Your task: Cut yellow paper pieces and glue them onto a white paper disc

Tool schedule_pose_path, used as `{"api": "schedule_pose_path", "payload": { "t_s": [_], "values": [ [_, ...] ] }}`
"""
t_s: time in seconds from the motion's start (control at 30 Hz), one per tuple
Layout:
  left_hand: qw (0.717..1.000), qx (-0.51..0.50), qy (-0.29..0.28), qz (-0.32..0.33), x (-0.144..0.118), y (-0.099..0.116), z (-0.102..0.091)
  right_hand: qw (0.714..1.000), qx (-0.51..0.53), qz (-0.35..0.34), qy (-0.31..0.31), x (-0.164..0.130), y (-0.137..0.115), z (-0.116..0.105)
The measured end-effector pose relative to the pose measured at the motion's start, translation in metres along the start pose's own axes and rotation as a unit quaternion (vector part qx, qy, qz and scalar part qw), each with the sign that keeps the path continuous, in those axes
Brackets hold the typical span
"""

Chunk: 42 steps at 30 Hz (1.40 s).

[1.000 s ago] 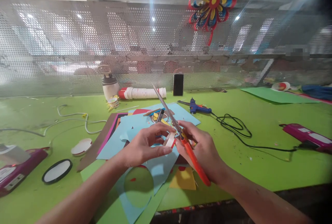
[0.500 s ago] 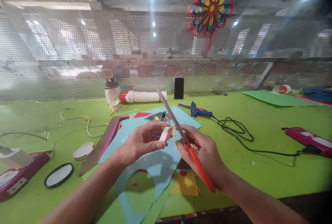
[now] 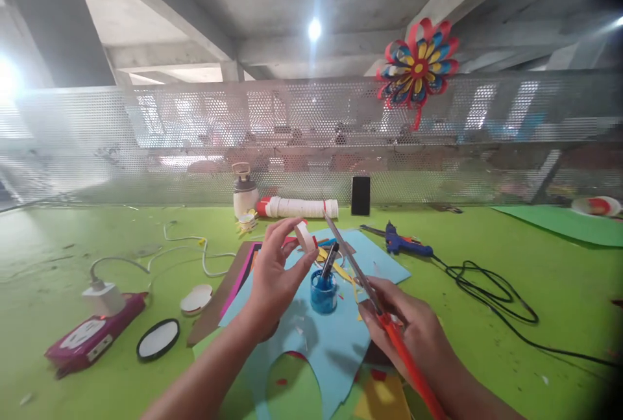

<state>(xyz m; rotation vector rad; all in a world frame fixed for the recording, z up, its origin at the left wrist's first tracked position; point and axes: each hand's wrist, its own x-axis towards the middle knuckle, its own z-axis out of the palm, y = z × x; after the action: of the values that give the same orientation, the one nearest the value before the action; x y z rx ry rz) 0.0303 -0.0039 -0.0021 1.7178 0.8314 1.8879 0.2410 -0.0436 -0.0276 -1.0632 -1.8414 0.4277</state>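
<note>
My left hand pinches a small white ring with red bits, perhaps paper, between thumb and fingers. My right hand grips a pair of scissors with orange-red handles; the blades point up and away, to the right of the ring, and look closed together. Below the ring, a small blue jar with a black pen in it stands on light blue paper. Yellow scraps lie behind the jar. My right hand hides part of the scissor handles.
A blue glue gun with a black cord lies at right. At the back are a bottle, a stack of white cups and a dark phone-like panel. A purple power strip and a black-rimmed disc lie left.
The view has tilted up and turned left. My left hand has raised and turned the ring, moving it away from the scissors. The blue jar now shows between my hands.
</note>
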Motion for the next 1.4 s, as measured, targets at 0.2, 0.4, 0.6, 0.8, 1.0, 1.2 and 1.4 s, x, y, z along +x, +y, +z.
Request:
{"api": "schedule_pose_path", "payload": {
  "t_s": [0.2, 0.4, 0.6, 0.8, 1.0, 1.2, 1.4],
  "values": [
    [0.999, -0.001, 0.03, -0.013, 0.003, -0.004, -0.001, 0.998, -0.033, -0.05, 0.017, 0.002, 0.009, 0.002],
    [0.999, 0.039, 0.037, -0.008, 0.004, -0.002, -0.001, 0.997, -0.043, -0.062, 0.024, 0.007, 0.015, 0.002],
    [0.996, 0.072, 0.035, 0.033, 0.006, 0.004, -0.004, 0.998, -0.031, -0.049, 0.022, 0.009, 0.017, 0.002],
    [0.993, 0.106, 0.01, 0.046, 0.005, -0.001, -0.007, 0.999, -0.02, -0.039, 0.013, 0.009, 0.016, 0.005],
    [0.985, 0.161, 0.035, 0.045, 0.007, -0.01, -0.012, 0.997, -0.038, -0.065, 0.007, 0.004, 0.015, 0.006],
    [0.986, 0.147, 0.055, 0.052, 0.005, -0.011, -0.016, 0.976, -0.146, -0.162, 0.002, 0.001, 0.01, 0.003],
    [0.995, 0.084, 0.049, -0.013, 0.002, -0.013, -0.018, 0.962, -0.195, -0.19, -0.032, 0.001, 0.005, 0.003]
  ]
}}
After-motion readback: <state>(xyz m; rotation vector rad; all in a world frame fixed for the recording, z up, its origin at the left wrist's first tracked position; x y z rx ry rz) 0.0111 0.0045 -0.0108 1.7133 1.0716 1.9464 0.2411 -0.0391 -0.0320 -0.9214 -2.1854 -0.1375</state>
